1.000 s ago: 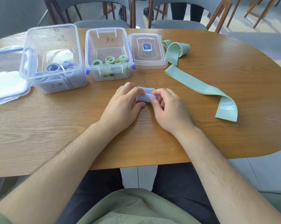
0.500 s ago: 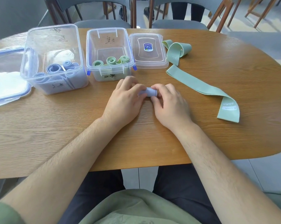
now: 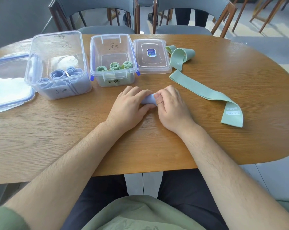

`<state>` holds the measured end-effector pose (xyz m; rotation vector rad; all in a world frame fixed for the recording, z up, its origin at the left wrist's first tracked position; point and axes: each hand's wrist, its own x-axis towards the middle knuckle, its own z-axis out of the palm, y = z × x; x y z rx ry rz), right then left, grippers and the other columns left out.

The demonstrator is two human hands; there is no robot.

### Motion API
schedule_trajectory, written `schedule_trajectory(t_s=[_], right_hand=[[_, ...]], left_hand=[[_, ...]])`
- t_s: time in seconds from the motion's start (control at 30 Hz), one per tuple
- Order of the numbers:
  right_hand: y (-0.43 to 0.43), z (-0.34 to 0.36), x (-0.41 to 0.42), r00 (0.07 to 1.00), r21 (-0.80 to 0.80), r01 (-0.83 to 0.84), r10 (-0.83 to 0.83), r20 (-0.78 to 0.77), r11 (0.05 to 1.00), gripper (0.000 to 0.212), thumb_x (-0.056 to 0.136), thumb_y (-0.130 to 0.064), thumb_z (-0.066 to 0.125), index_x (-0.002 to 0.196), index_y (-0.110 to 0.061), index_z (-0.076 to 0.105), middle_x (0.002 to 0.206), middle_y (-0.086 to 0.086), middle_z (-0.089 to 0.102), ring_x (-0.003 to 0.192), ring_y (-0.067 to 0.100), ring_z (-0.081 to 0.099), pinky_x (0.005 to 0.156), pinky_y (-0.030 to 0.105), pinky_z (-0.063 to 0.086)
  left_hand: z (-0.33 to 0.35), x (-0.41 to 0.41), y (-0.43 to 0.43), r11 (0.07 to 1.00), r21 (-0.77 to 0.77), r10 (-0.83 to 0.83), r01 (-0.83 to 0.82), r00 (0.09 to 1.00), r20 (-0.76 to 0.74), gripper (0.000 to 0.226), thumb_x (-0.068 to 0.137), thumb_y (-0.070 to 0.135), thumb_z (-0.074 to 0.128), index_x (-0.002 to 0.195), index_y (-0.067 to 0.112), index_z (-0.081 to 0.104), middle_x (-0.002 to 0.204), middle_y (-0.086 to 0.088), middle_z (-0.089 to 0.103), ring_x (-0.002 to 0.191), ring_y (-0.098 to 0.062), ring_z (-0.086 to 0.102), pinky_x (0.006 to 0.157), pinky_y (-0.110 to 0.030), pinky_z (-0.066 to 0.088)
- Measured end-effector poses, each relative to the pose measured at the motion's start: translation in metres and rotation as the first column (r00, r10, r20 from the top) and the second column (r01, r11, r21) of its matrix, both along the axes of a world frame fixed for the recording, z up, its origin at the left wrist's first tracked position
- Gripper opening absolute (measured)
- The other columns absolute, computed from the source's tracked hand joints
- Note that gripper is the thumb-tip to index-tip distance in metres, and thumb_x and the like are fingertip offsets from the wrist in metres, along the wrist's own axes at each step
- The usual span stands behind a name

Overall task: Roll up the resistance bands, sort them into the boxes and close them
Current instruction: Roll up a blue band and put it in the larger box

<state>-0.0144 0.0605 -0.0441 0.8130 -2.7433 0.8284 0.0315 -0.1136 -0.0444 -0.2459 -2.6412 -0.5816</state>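
Note:
Both hands pinch a small rolled blue band (image 3: 148, 100) on the table's middle: my left hand (image 3: 129, 106) covers its left end, my right hand (image 3: 171, 106) its right end, thumb on top. Behind sits a large clear box (image 3: 57, 47) holding several blue rolls (image 3: 59, 74), and a smaller clear box (image 3: 113, 45) holding three green rolls (image 3: 114, 66). A long green band (image 3: 206, 95) marked HEAVY lies flat to the right. Another green band (image 3: 180, 55) lies loosely folded at the back.
The small box's lid (image 3: 152, 57) lies flat right of it. The big box's blue-rimmed lid (image 3: 9, 83) lies at the far left. Grey chairs (image 3: 107, 29) stand behind the wooden table (image 3: 223, 138), whose front edge runs near my lap.
The blue band's flat tail has disappeared into the roll. Both hands edged slightly away from me, and my right thumb now rests on top of the roll.

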Motion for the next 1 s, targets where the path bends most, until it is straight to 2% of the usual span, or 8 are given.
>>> schedule_trajectory(t_s=[0.17,0.23,0.3,0.37,0.43,0.6,0.83,1.0], right_hand=[[0.001,0.005,0.004,0.996,-0.180,-0.084,0.082,-0.019,0.980,0.044,0.106,-0.043,0.028,0.089,-0.015,0.057,0.093,-0.001,0.053,0.092,0.019,0.053,0.085,0.042,0.047],[0.001,0.009,0.009,0.988,-0.286,-0.154,0.154,-0.023,0.946,0.040,0.106,-0.040,0.035,0.113,-0.011,0.062,0.109,0.000,0.057,0.102,0.016,0.056,0.092,0.036,0.048],[0.001,0.011,0.015,0.968,-0.267,-0.252,0.248,-0.049,0.930,0.050,0.098,-0.038,0.052,0.138,-0.008,0.053,0.128,0.002,0.053,0.111,0.015,0.055,0.098,0.030,0.047],[-0.001,0.007,0.017,0.951,-0.178,-0.308,0.300,-0.073,0.934,0.071,0.085,-0.037,0.068,0.146,-0.008,0.045,0.139,0.004,0.048,0.120,0.018,0.053,0.102,0.032,0.046],[-0.004,0.004,0.015,0.947,-0.126,-0.308,0.291,-0.138,0.943,0.074,0.079,-0.034,0.075,0.143,-0.008,0.048,0.140,0.007,0.048,0.130,0.023,0.050,0.106,0.038,0.046],[-0.009,0.002,0.014,0.933,-0.163,-0.291,0.241,-0.269,0.943,0.048,0.085,-0.031,0.069,0.124,-0.003,0.063,0.125,0.011,0.061,0.118,0.028,0.057,0.105,0.036,0.046],[-0.010,0.000,0.014,0.907,-0.189,-0.248,0.159,-0.391,0.950,0.036,0.084,-0.026,0.070,0.110,-0.001,0.068,0.109,0.010,0.067,0.101,0.028,0.062,0.094,0.035,0.051],[-0.013,0.000,0.015,0.905,-0.150,-0.190,0.114,-0.410,0.970,0.039,0.080,-0.021,0.059,0.112,-0.001,0.068,0.108,0.012,0.066,0.099,0.032,0.062,0.088,0.045,0.052]], left_hand=[[0.001,0.009,0.004,0.989,0.132,-0.065,0.061,0.998,0.025,0.042,0.091,0.051,0.056,0.100,0.011,0.067,0.085,0.004,0.049,0.080,-0.017,0.048,0.077,-0.029,0.044],[0.006,0.014,0.007,0.966,0.257,-0.048,0.026,0.996,0.081,0.039,0.093,0.048,0.054,0.094,0.011,0.065,0.079,0.003,0.052,0.073,-0.013,0.047,0.069,-0.027,0.042],[0.014,0.019,0.009,0.893,0.450,-0.054,-0.019,0.987,0.150,0.031,0.098,0.041,0.057,0.094,0.012,0.066,0.078,0.002,0.064,0.071,-0.013,0.057,0.066,-0.031,0.047],[0.020,0.026,0.008,0.773,0.631,-0.102,-0.064,0.969,0.223,0.018,0.102,0.032,0.059,0.103,0.016,0.067,0.086,0.001,0.075,0.081,-0.014,0.070,0.072,-0.041,0.057],[0.023,0.031,0.006,0.720,0.691,-0.166,-0.065,0.950,0.263,0.016,0.103,0.030,0.057,0.111,0.019,0.067,0.091,0.001,0.077,0.088,-0.016,0.074,0.072,-0.046,0.060],[0.020,0.033,0.007,0.687,0.727,-0.261,-0.002,0.932,0.250,0.016,0.105,0.021,0.055,0.113,0.013,0.066,0.094,-0.003,0.078,0.088,-0.011,0.074,0.079,-0.020,0.053],[0.021,0.033,0.008,0.706,0.708,-0.285,0.019,0.923,0.260,0.017,0.105,0.023,0.054,0.115,0.017,0.067,0.096,0.001,0.078,0.093,-0.010,0.074,0.085,-0.020,0.053],[0.013,0.030,0.008,0.868,0.496,-0.135,0.014,0.969,0.208,0.027,0.097,0.043,0.059,0.090,0.018,0.062,0.078,0.003,0.067,0.069,-0.009,0.058,0.065,-0.027,0.046]])
